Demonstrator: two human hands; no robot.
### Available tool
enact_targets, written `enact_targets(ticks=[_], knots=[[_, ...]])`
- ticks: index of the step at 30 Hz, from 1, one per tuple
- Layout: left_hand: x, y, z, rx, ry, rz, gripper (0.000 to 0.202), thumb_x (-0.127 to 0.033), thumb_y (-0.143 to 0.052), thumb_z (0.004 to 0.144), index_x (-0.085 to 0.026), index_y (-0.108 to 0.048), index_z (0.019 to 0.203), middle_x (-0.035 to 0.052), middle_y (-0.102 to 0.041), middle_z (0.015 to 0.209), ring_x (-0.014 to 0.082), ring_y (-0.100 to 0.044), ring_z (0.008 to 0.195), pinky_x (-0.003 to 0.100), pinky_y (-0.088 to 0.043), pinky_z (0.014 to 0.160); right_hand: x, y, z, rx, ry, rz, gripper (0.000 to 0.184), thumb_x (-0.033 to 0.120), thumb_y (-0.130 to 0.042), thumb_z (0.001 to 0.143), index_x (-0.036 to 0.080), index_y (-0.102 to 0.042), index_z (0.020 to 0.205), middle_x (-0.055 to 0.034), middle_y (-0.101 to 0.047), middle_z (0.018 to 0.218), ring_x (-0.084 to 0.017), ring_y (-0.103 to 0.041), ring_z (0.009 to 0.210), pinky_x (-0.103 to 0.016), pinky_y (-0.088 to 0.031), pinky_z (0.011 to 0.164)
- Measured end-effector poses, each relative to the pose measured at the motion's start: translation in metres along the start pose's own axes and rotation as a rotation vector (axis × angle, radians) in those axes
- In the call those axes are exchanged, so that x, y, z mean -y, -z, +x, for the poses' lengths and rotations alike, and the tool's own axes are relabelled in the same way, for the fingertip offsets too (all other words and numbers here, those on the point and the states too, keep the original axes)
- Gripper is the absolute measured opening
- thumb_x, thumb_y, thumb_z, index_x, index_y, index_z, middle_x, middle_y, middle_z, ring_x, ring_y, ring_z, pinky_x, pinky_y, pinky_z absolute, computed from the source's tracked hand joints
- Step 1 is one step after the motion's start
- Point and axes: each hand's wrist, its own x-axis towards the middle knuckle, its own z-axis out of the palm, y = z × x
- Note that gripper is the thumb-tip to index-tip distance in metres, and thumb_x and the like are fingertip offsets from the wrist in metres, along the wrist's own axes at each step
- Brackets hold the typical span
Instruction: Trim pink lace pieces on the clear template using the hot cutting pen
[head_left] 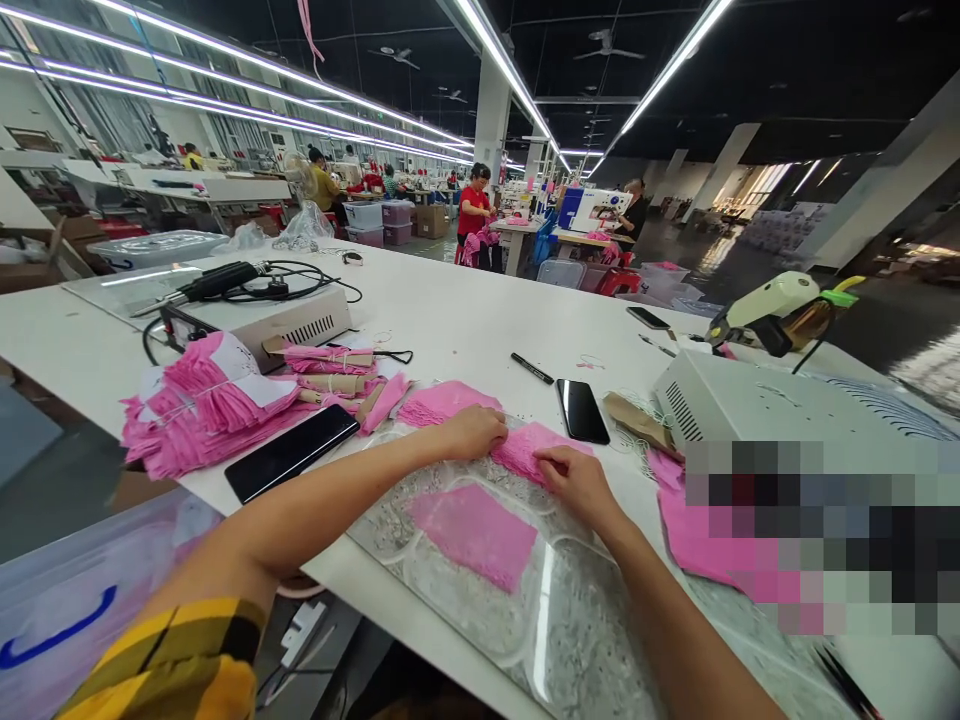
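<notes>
Two stacks of pink fabric pieces lie side by side on a clear plastic sheet. My left hand rests between them, fingers curled at the left edge of the right-hand fabric stack. At that stack's front edge my right hand pinches the pink layers between thumb and fingers. The left fabric stack sits just beyond my left hand. Nearer to me, a single pink fabric piece lies flat on the clear sheet. My left fingertips are partly hidden.
Tied pink bundles, a dark phone and a soldering-iron-like tool on a metal box are at left. Another phone and a black pen lie ahead. A pale machine box stands at right.
</notes>
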Motion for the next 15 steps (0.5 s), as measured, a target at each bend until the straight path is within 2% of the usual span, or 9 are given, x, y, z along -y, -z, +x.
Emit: enact_targets(ticks=[5, 8, 11, 13, 15], knots=[[-0.001, 0.004, 0.0, -0.019, -0.008, 0.004, 0.022, -0.031, -0.057, 0.095, -0.014, -0.062, 0.107, 0.0069, -0.063, 0.108, 0.0182, -0.063, 0.096, 0.039, -0.054, 0.085, 0.007, 0.003, -0.003, 0.009, 0.006, -0.029, 0.026, 0.023, -0.051, 0.08, 0.024, -0.074, 0.09, -0.0028, -0.075, 0.095, -0.018, -0.069, 0.09, -0.032, -0.052, 0.083], [-0.001, 0.004, 0.0, -0.042, -0.012, -0.01, 0.02, -0.03, -0.057, 0.095, -0.014, -0.062, 0.105, 0.0066, -0.064, 0.106, 0.018, -0.063, 0.095, 0.039, -0.054, 0.085, 0.019, 0.005, -0.002, -0.012, 0.007, -0.072, 0.024, 0.026, -0.054, 0.08, 0.022, -0.073, 0.095, -0.0054, -0.074, 0.096, -0.02, -0.068, 0.087, -0.034, -0.051, 0.08], [-0.003, 0.005, 0.001, -0.083, -0.005, -0.039, 0.02, -0.03, -0.057, 0.095, -0.013, -0.062, 0.103, 0.0062, -0.064, 0.104, 0.0178, -0.063, 0.094, 0.039, -0.054, 0.085, 0.035, 0.002, 0.002, -0.054, 0.017, -0.11, 0.025, 0.028, -0.061, 0.076, 0.021, -0.071, 0.097, -0.008, -0.072, 0.1, -0.022, -0.065, 0.094, -0.035, -0.048, 0.082], [-0.004, 0.007, 0.002, -0.116, 0.01, -0.065, 0.02, -0.03, -0.057, 0.095, -0.013, -0.062, 0.103, 0.0057, -0.064, 0.103, 0.0173, -0.063, 0.093, 0.038, -0.054, 0.084, 0.044, -0.003, 0.009, -0.076, 0.029, -0.114, 0.021, 0.027, -0.064, 0.073, 0.021, -0.07, 0.092, -0.0074, -0.072, 0.097, -0.022, -0.063, 0.094, -0.032, -0.047, 0.08], [-0.007, 0.008, 0.002, -0.157, 0.04, -0.097, 0.019, -0.03, -0.057, 0.095, -0.013, -0.062, 0.102, 0.0053, -0.065, 0.101, 0.0168, -0.063, 0.091, 0.037, -0.054, 0.082, 0.05, -0.008, 0.016, -0.092, 0.028, -0.094, 0.011, 0.024, -0.061, 0.074, 0.021, -0.069, 0.082, -0.0056, -0.071, 0.085, -0.019, -0.064, 0.084, -0.029, -0.046, 0.073]])
